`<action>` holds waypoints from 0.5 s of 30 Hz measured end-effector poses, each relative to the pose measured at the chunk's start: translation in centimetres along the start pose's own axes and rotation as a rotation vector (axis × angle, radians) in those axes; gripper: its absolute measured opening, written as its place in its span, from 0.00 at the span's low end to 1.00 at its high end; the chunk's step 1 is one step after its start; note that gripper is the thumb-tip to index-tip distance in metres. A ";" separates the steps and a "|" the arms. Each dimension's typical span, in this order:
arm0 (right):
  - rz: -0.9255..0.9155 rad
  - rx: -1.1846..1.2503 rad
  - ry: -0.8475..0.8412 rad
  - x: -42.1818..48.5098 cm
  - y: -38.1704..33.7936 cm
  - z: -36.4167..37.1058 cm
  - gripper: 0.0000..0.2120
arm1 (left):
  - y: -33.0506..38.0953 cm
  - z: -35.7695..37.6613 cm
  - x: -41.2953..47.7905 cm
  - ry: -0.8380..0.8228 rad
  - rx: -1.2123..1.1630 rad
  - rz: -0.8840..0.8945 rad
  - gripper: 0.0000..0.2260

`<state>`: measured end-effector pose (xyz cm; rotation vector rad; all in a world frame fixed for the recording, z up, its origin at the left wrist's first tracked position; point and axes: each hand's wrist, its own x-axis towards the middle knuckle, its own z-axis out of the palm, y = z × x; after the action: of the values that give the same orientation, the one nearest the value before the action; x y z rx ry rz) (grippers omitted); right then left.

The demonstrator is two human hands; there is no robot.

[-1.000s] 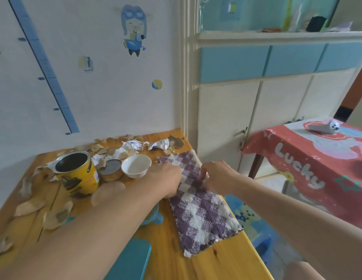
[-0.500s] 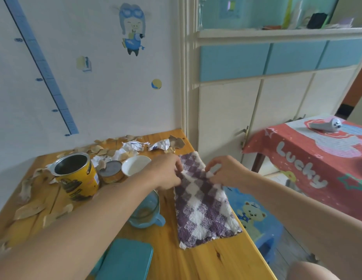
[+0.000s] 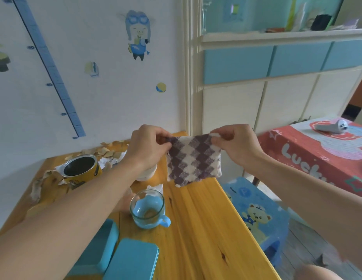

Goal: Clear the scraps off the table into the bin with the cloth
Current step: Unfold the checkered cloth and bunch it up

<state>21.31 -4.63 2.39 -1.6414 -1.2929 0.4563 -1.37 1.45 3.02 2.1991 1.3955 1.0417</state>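
We hold the cloth [image 3: 194, 160] up over the far end of the table [image 3: 206, 219]. Our left hand [image 3: 147, 146] pinches one top corner and our right hand [image 3: 236, 144] the other, and our fingers hide part of the top edge. We cannot tell whether the lowest corner touches the wood. Scraps [image 3: 107, 150] lie along the wall behind the can [image 3: 81, 168], some covered by our left forearm. Only a white edge of a bowl [image 3: 147, 174] shows under that wrist. The tins [image 3: 133, 257] are cut off at the bottom.
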 end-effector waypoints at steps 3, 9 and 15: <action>-0.049 -0.046 -0.008 -0.1 -0.5 0.2 0.05 | 0.5 -0.7 -0.1 0.048 0.040 0.018 0.06; -0.044 0.047 -0.088 -0.4 -1.5 0.8 0.09 | 0.8 -1.5 0.5 -0.055 -0.135 -0.089 0.03; -0.006 0.145 -0.105 -0.8 -2.4 1.3 0.10 | 1.3 -1.4 0.7 -0.126 -0.311 -0.135 0.05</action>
<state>18.75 -4.79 3.66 -1.5090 -1.3099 0.6252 -1.36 1.35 5.09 1.8864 1.2167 0.9801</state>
